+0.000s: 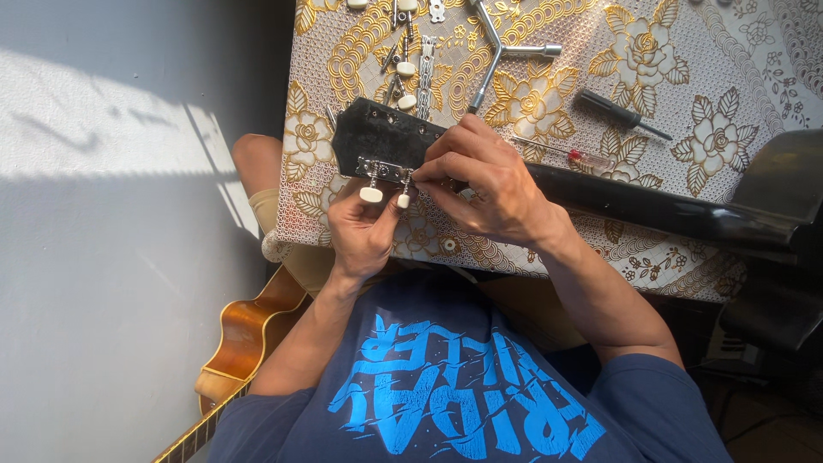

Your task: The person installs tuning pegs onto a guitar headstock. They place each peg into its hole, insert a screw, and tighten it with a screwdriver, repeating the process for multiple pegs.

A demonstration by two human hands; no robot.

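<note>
Left hand [364,230] pinches a cream tuner knob [403,201] under the black guitar headstock [381,137]. Right hand [484,184] grips the tuner strip [383,170] at the headstock's six o'clock edge. A screwdriver [619,113] lies at two o'clock on the floral tablecloth [686,60].

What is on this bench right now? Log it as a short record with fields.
Left hand: fingers pinch a cream tuner knob
Right hand: fingers on the chrome tuner strip, palm over the neck
Workpiece: black guitar headstock, lying on the gold floral tablecloth
Tools: Y-shaped metal wrench, black-handled screwdriver
Loose parts: spare cream-knobbed tuners
Below table: orange-brown acoustic guitar
</note>
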